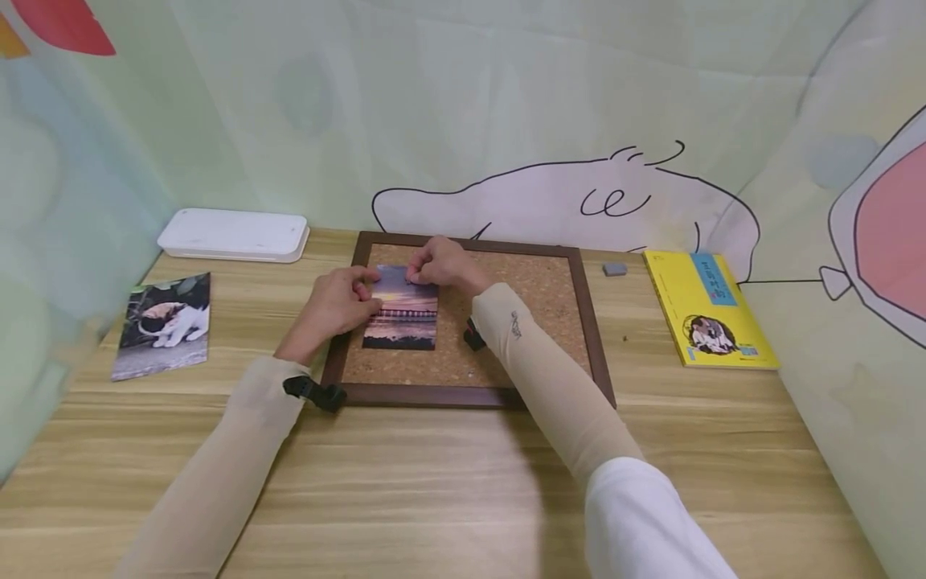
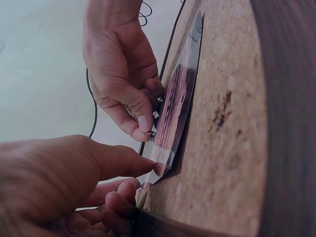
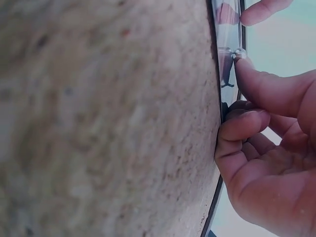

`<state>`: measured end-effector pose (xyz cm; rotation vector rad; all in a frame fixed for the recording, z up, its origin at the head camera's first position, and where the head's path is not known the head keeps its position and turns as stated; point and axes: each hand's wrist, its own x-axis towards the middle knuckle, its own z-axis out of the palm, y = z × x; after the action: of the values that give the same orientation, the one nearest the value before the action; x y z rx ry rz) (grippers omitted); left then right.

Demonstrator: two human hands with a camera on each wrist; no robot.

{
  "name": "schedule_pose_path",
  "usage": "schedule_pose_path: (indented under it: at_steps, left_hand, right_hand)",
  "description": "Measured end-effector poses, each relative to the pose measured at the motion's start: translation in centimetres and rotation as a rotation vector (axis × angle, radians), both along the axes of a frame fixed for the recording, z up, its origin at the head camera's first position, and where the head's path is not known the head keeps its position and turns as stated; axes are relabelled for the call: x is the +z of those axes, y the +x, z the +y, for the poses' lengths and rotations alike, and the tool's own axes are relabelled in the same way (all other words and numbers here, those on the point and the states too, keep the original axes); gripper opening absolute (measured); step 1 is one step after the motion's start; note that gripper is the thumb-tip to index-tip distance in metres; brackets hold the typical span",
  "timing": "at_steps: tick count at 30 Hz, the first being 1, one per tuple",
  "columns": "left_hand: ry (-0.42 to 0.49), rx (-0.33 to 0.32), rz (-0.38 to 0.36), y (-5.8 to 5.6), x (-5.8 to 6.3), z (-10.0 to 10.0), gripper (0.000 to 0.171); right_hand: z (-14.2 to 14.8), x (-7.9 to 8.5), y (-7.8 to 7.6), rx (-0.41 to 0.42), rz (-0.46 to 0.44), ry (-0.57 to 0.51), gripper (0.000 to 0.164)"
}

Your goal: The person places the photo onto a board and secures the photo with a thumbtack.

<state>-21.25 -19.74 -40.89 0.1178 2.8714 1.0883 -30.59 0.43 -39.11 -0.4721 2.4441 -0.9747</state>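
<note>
Sunset photo (image 1: 402,322): left hand (image 1: 333,304) pinches left edge, right hand (image 1: 443,264) pinches pin (image 3: 240,53) at upper right.

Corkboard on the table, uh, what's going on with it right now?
A person has a sunset photo lying on the framed corkboard. The left hand touches the photo's left edge, while the right hand pinches a small clear pin near its top edge. I can't tell whether the pin has gone into the cork. A cat photo lies off the board, on the table.
</note>
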Motion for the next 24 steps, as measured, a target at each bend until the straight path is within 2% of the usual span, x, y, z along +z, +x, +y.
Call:
schedule_pose_path:
  at_steps: [8, 16, 24]
  left_hand:
    - [0.004, -0.002, 0.001, 0.12, 0.15, -0.03, 0.047]
    - [0.008, 0.002, -0.006, 0.10, 0.22, 0.02, 0.047]
    - [0.005, 0.006, -0.008, 0.09, 0.15, 0.07, 0.047]
  right_hand:
    - [-0.05, 0.12, -0.15, 0.006, 0.000, 0.021, 0.010]
    - [-0.63, 0.43, -0.53, -0.044, -0.032, 0.074, 0.010]
    - [-0.44, 0.71, -0.69, -0.001, -0.068, 0.070, 0.007]
